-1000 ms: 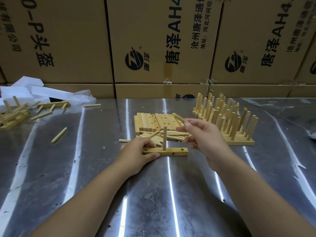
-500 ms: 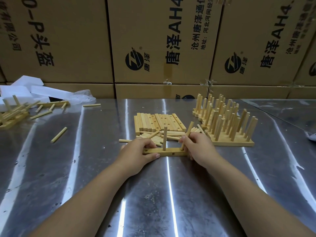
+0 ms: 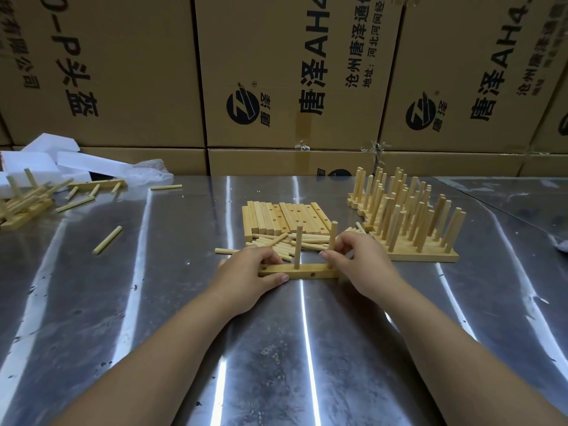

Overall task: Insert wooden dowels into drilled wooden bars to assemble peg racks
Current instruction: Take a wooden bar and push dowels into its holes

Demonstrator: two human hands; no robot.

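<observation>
At the far-left corner of the steel tabletop (image 3: 276, 348) lie white foam blocks (image 3: 46, 158), and in front of them, against the left edge, a jumble of pegged bars (image 3: 21, 204); just to the right a single bar with pegs (image 3: 98, 184) lies tipped over, with one stray dowel (image 3: 166, 187) near the back edge and another stray dowel (image 3: 107, 239) further forward, well apart from everything else. Near the middle of the tabletop the left hand (image 3: 249, 272) grips the left end of the drilled bar (image 3: 310, 269), fingers curled over its far side and thumb pressed along its near side; the bar lies flat, running left to right; one dowel (image 3: 297, 250) stands upright in its middle. Just behind the bar is a heap of loose dowels (image 3: 292, 244), and behind that a row of bare drilled bars (image 3: 282, 221) packed side by side. At the bar's right end a second dowel (image 3: 333, 238) stands upright; the right hand (image 3: 362, 262) pinches it low down between thumb and fingertips, covering that end of the bar. Toward the right edge stand finished peg racks (image 3: 408, 222), pegs up, set close together; stacked cardboard boxes (image 3: 292, 72) run behind the back edge.
</observation>
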